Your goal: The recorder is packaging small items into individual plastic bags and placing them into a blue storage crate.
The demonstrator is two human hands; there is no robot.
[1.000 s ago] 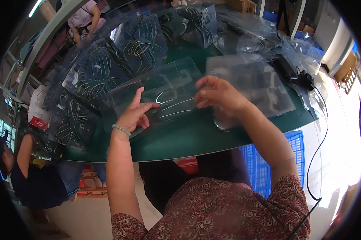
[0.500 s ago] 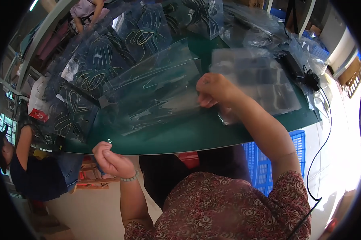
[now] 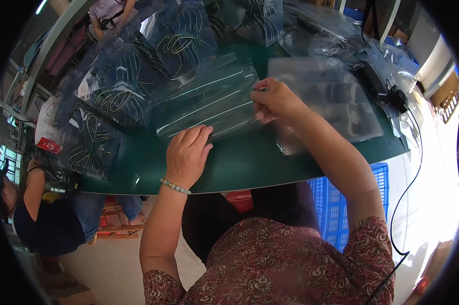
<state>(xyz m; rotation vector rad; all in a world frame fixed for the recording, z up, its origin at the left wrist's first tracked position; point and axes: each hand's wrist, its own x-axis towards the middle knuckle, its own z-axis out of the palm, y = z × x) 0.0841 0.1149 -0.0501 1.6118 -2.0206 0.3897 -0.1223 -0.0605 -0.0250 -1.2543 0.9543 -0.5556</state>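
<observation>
Clear plastic sheet between both hands, mid-frame

At lower right, a blue crate [image 3: 336, 218] stands beneath the front edge of the green bench [image 3: 229, 170], which curves across the frame. The left wrist, wearing a beaded bracelet [image 3: 175, 186], crosses that edge. A strip of green surface runs rightward from it, leaving sideways room below the sheet.

Left of centre, the left hand [image 3: 188, 155] lies over the lower edge of the clear plastic sheet [image 3: 209, 104], fingers side by side and thumb slightly apart; I cannot tell whether they grip. The sheet spreads across the centre. At its right edge, the right hand [image 3: 278, 101] has bent fingers, thumb and index tips close together; whether they pinch the film is unclear.

Just right, a pile of clear plastic sleeves [image 3: 331, 96] narrows the room, with a black box [image 3: 369, 81] beyond its right edge. Bagged cables [image 3: 181, 43] crowd the upper left.
</observation>
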